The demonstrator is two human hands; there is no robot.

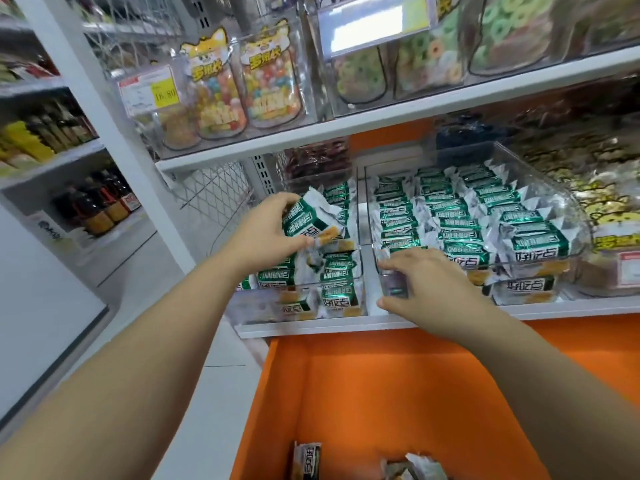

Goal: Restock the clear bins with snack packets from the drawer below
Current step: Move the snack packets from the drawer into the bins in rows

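My left hand (266, 230) grips a few green-and-white snack packets (317, 220) over the left clear bin (298, 313), which holds more of the same packets. My right hand (426, 285) grasps the front left corner of the right clear bin (540, 261), thumb below and fingers over its rim. That bin is packed with rows of green packets (460, 216). Below the shelf the orange drawer (381, 393) stands pulled out, with two or three loose packets (306, 460) at its bottom near the frame's lower edge.
A white shelf edge (346, 329) runs under the bins. Above, another shelf carries clear bins of gummy sweets (360, 74) and candy pouches (239, 84) with a yellow price tag (165, 95). Yellow-patterned packets (609, 192) fill a bin at right. Bottles (100, 206) stand on shelving at left.
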